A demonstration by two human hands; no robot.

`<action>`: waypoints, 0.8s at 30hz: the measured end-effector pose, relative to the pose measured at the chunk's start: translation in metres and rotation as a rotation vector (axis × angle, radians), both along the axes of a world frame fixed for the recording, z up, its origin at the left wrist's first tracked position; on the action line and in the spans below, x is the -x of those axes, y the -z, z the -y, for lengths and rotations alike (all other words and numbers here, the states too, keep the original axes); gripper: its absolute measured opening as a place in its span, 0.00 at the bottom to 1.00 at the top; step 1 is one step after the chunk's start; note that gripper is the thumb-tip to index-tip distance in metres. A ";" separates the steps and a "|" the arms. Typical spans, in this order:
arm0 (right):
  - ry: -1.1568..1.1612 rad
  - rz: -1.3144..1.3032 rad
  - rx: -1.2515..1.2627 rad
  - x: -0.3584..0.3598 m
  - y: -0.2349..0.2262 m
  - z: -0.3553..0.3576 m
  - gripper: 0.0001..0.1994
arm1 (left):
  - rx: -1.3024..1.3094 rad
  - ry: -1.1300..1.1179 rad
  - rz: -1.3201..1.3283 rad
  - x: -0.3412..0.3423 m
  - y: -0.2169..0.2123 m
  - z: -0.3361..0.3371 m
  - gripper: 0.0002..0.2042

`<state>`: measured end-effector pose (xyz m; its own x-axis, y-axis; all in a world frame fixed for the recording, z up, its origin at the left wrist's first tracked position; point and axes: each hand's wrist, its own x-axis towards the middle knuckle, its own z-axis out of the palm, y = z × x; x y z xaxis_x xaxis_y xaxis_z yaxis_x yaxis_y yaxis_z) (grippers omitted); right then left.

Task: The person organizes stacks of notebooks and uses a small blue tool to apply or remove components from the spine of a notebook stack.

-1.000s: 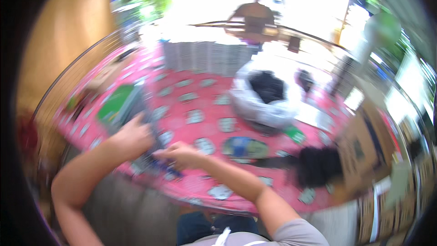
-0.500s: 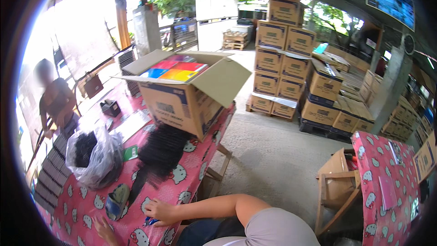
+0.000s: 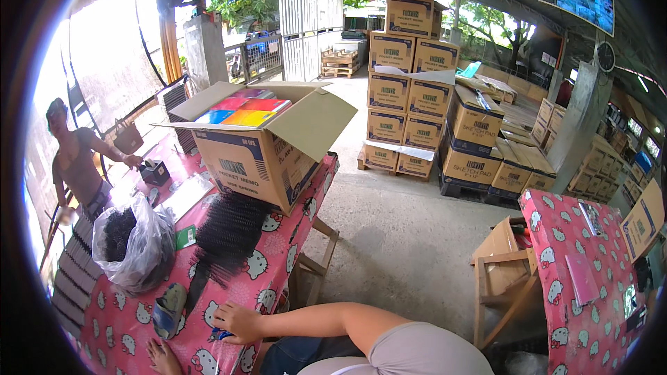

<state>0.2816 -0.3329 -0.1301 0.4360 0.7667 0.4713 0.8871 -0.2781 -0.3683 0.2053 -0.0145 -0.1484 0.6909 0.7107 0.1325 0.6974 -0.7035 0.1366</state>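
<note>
Hands apart on the pink patterned worktop (image 3: 288, 239): the right hand (image 3: 237, 321) has its fingers curled round a small blue object (image 3: 221, 334), mostly hidden under them, while the left hand (image 3: 163, 357) lies with fingers spread and bare, partly cut off by the lower edge of the view. A second ago the two were close together over at the left; half a second ago they had already parted, and they have hardly shifted since. The wearer's gaze has swung round to the right, bringing the open carton (image 3: 240, 160) of colourful packs into plain sight at the corner.

Between the hands and the carton I see a blue-and-tan rounded item (image 3: 169, 310), just beyond the left hand, then the pile of black coils (image 3: 233, 232) against the carton's foot. A green card (image 3: 185, 237) sits beside the pile, and the clear plastic bag (image 3: 149, 253) full of black stuff stands next to it. Across the way, the co-worker (image 3: 80, 160), who had both arms low half a second ago, now stretches one out to the small black box (image 3: 154, 172).
</note>
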 end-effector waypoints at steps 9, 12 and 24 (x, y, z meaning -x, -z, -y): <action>0.002 0.002 -0.054 0.002 0.001 -0.001 0.26 | 0.025 -0.026 -0.010 0.001 0.001 -0.004 0.29; 0.007 0.005 -0.063 0.001 0.005 -0.003 0.26 | 0.009 -0.021 -0.005 0.001 0.005 -0.007 0.29; 0.004 0.005 -0.064 0.002 0.004 -0.003 0.27 | 0.015 -0.012 0.019 0.003 0.002 -0.004 0.29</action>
